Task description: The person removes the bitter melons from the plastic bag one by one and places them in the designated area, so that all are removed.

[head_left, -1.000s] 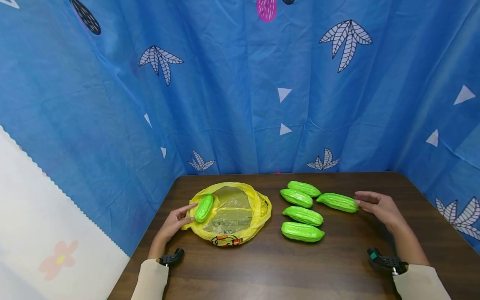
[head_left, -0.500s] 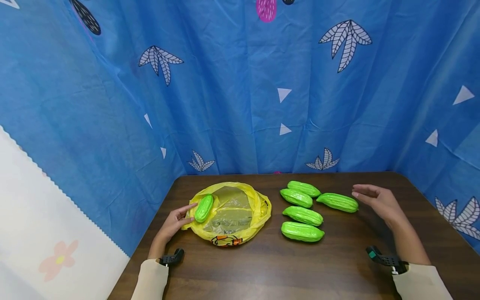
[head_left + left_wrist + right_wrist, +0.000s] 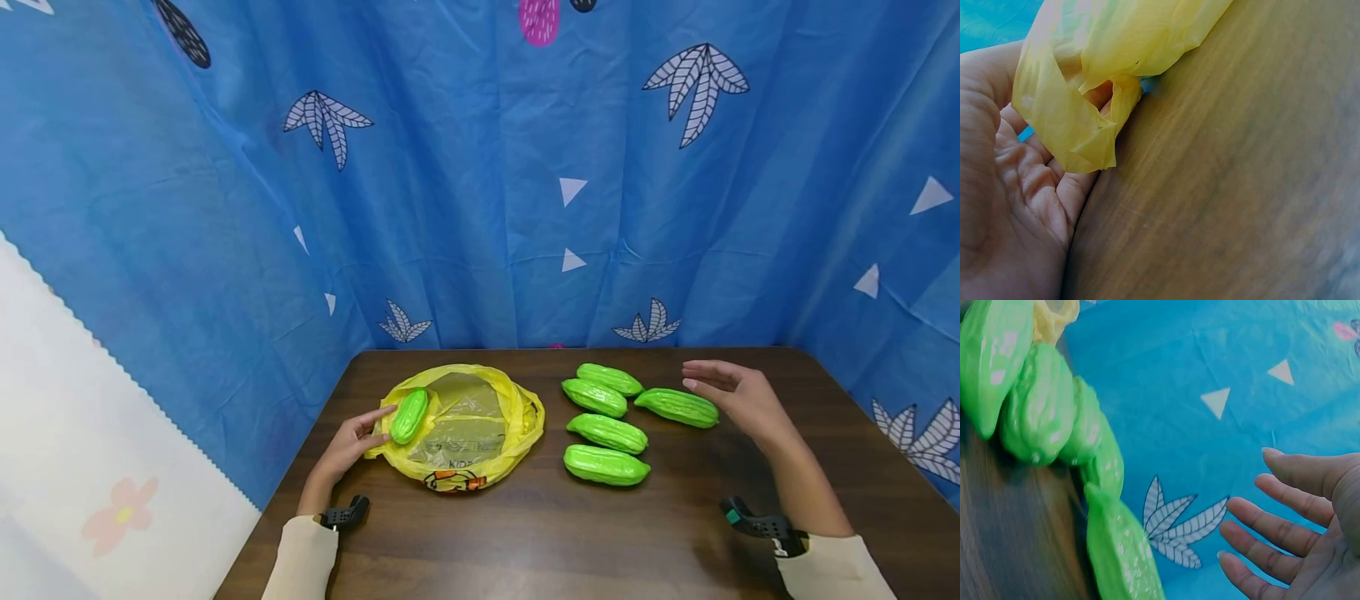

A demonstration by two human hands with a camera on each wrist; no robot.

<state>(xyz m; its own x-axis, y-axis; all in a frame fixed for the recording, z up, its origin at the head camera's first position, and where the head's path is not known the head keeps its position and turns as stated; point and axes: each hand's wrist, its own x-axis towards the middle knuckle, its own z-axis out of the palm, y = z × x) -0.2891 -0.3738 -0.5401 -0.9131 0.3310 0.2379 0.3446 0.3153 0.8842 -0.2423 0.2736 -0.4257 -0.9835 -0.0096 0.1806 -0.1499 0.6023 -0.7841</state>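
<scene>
A yellow plastic bag (image 3: 517, 442) lies spread on the table with its mouth facing up. One bright green bitter gourd (image 3: 409, 416) rests inside it at the left. My left hand (image 3: 345, 446) holds the bag's left rim; in the left wrist view a yellow fold (image 3: 1072, 137) passes between thumb and fingers. My right hand (image 3: 742, 404) is raised above the table with fingers extended and nothing in them. Below and left of it lies the nearest bitter gourd (image 3: 678, 407), apart from the hand in the right wrist view.
Several more bitter gourds (image 3: 606, 465) lie in a loose column between the bag and the right hand. The dark wooden table (image 3: 540, 542) ends at a blue patterned curtain (image 3: 465, 208) behind and at the sides. Each wrist carries a black camera band (image 3: 765, 525).
My right hand has risen off the end of the rightmost bitter gourd and shifted left and back over it. The left hand, bag and gourds stay put; the head view tilts slightly.
</scene>
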